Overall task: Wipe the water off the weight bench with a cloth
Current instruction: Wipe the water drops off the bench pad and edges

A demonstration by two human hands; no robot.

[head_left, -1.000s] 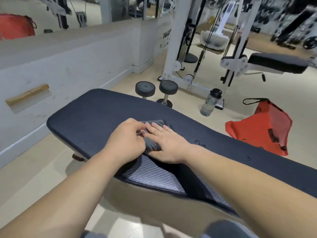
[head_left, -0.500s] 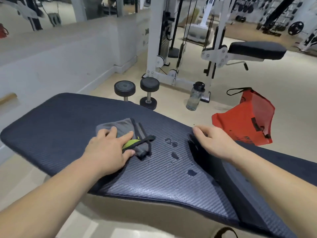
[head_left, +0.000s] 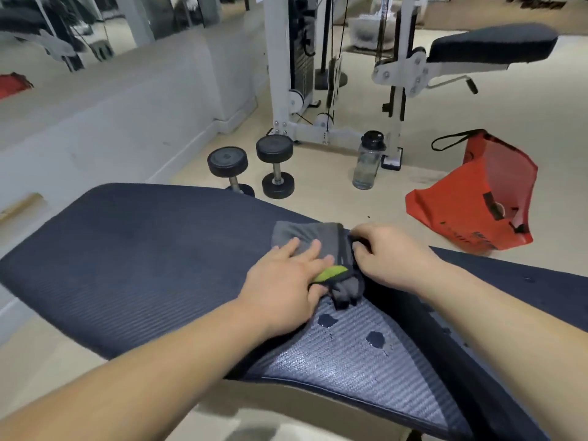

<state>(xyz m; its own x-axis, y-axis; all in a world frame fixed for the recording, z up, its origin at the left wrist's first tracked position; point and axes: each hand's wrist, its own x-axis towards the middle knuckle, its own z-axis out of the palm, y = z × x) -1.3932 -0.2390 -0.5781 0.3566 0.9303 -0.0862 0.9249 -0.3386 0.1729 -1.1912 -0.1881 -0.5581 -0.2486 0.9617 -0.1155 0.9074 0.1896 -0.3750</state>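
Observation:
A dark blue padded weight bench fills the foreground. On it lies a grey cloth with black trim and a lime-green patch. My left hand presses flat on the cloth, fingers spread. My right hand pinches the cloth's black right edge. Two dark water drops sit on the pad just in front of the cloth, close to me.
Two black dumbbells stand on the floor beyond the bench. A clear water bottle stands by the white cable machine. A red bag lies on the floor at right. A low white wall runs along the left.
My right hand has moved left from the bench's edge onto the cloth and gripped its edge. The cloth and my left hand have shifted right, over where some drops were.

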